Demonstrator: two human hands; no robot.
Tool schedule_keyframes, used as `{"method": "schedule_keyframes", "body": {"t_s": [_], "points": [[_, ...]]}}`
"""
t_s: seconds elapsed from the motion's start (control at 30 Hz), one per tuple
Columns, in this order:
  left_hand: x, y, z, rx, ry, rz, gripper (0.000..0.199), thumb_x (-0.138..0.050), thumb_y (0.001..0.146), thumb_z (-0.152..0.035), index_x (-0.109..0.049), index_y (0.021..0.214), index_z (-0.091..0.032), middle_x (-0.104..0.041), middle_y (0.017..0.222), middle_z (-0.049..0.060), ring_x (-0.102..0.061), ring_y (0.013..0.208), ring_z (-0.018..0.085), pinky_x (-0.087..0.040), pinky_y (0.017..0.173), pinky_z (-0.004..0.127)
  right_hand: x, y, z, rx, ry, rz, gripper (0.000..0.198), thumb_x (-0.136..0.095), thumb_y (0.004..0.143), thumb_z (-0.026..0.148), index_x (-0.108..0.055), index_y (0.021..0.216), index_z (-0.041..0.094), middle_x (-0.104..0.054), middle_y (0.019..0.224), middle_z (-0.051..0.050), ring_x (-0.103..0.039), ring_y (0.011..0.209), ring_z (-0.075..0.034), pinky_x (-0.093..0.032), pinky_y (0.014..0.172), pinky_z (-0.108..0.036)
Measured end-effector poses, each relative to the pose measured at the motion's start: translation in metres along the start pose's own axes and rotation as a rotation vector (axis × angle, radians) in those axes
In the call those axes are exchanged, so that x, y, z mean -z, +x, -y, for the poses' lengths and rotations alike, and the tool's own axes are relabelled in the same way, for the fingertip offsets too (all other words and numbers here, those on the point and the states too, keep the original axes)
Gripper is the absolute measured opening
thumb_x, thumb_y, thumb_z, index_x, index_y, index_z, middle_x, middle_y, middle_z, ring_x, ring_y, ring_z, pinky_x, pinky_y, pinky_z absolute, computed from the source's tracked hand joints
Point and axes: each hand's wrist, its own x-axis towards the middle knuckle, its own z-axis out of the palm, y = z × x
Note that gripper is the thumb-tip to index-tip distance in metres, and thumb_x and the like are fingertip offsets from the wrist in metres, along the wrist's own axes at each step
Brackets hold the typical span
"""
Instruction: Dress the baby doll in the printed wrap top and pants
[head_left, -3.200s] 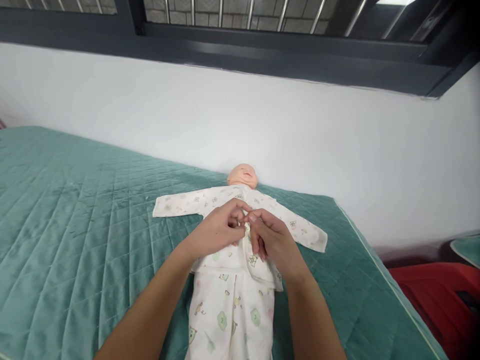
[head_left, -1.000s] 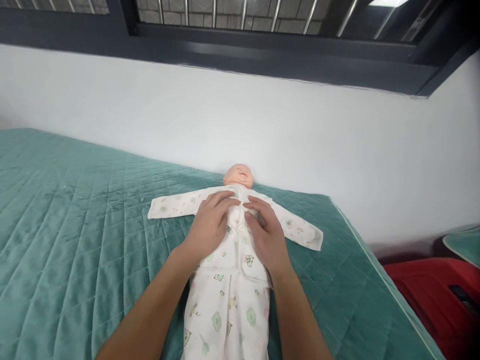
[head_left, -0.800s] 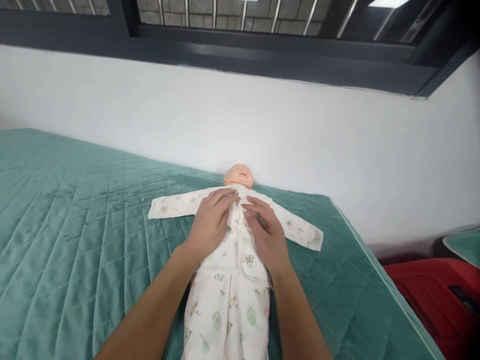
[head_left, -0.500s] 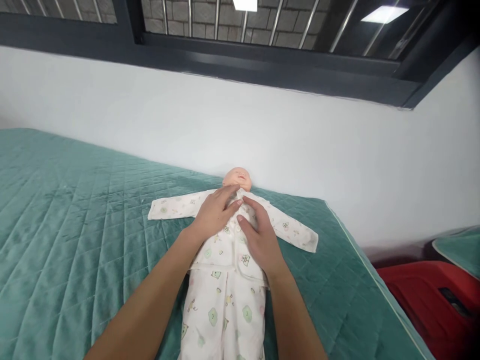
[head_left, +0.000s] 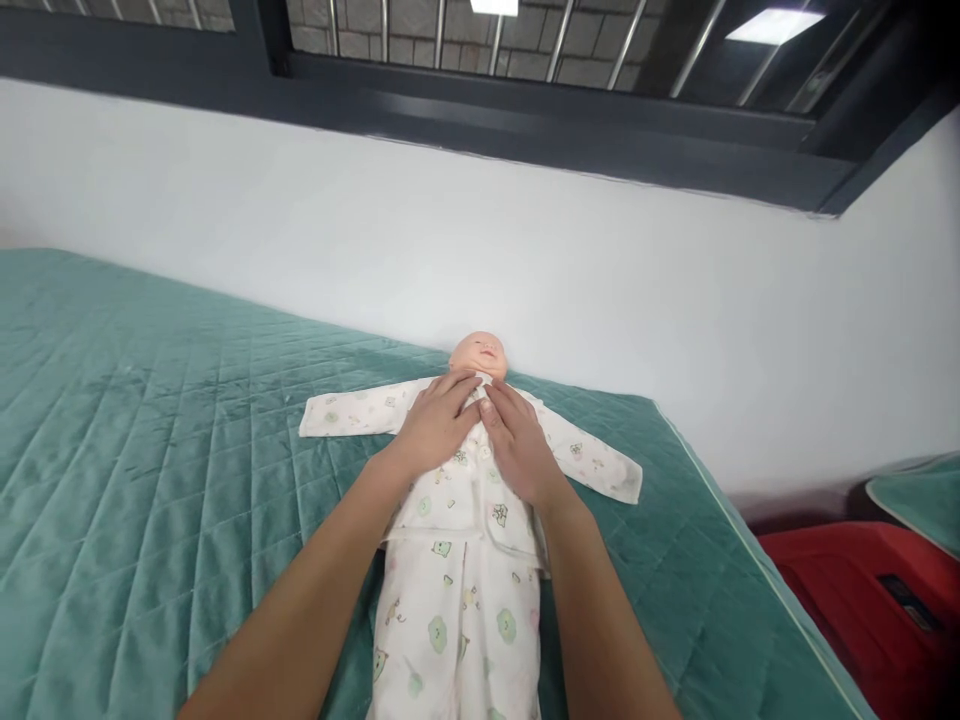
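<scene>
A baby doll (head_left: 478,354) lies on its back, its head close to the wall. It wears a white buttoned shirt (head_left: 439,505) with small printed figures, both sleeves spread out sideways, and matching trousers (head_left: 424,625). On the upper chest, just below the neck, my left hand (head_left: 439,425) rests flat with its fingers stretched out. Beside it my right hand (head_left: 519,440) lies on the other half of the shirt front, fingers extended. The two thumbs almost meet at the button line. Part of the collar and the upper buttons are hidden under the hands.
A green quilted cover (head_left: 187,480) lies under the doll, its edge running down at the right. Behind stands a white wall (head_left: 360,230) below a dark window frame (head_left: 525,120) with metal bars. A red plastic object (head_left: 847,590) stands beyond the right edge.
My right hand has moved slightly up the chest, and its fingers now lie flatter on the shirt front. My left hand stays nearly in place. The view has shifted a little.
</scene>
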Motion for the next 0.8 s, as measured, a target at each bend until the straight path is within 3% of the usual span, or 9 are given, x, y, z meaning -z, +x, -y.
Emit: {"method": "schedule_keyframes", "body": {"t_s": [0.13,0.3,0.47,0.63,0.8], "points": [[0.000,0.000,0.000,-0.005,-0.012,-0.001,0.045,-0.039,0.098,-0.042,-0.053,0.137,-0.027,-0.045,0.151,0.002,-0.038,0.140,0.021,-0.028,0.120,0.040,-0.001,0.007,-0.008,-0.001,0.014,0.000,0.060,-0.029,0.098,0.060,-0.054,0.139,0.023,-0.042,0.153,-0.007,-0.028,0.146,-0.026,-0.019,0.121,-0.051],[0.000,-0.002,0.000,-0.008,-0.041,0.004,0.046,-0.040,0.097,-0.049,-0.055,0.135,-0.027,-0.045,0.151,0.002,-0.038,0.140,0.021,-0.026,0.120,0.039,0.003,0.013,-0.025,-0.005,0.210,-0.049,0.054,-0.030,0.099,0.060,-0.065,0.125,0.028,-0.053,0.144,-0.002,-0.039,0.140,-0.023,-0.022,0.121,-0.046],[0.002,-0.004,0.000,-0.013,-0.076,0.014,0.047,-0.042,0.097,-0.050,-0.054,0.137,-0.028,-0.045,0.151,0.001,-0.038,0.140,0.020,-0.025,0.121,0.040,0.006,0.007,-0.030,-0.029,0.292,-0.088,0.044,-0.041,0.097,0.055,-0.066,0.124,0.030,-0.051,0.147,0.000,-0.038,0.141,-0.022,-0.021,0.121,-0.045],[0.009,-0.003,0.008,-0.040,-0.162,0.038,0.048,-0.045,0.096,-0.051,-0.055,0.137,-0.028,-0.045,0.152,0.000,-0.038,0.141,0.020,-0.025,0.122,0.037,0.006,0.002,-0.032,-0.022,0.372,-0.112,0.039,-0.053,0.092,0.050,-0.068,0.121,0.028,-0.054,0.144,-0.002,-0.043,0.137,-0.023,-0.025,0.120,-0.045],[0.010,-0.007,0.029,-0.025,-0.186,0.008,0.051,-0.039,0.097,-0.053,-0.054,0.138,-0.026,-0.047,0.151,0.001,-0.039,0.141,0.017,-0.027,0.121,0.034,0.002,0.000,-0.048,-0.091,0.340,-0.280,0.043,-0.054,0.091,0.048,-0.065,0.124,0.022,-0.061,0.135,-0.008,-0.054,0.127,-0.025,-0.036,0.114,-0.047]]}}
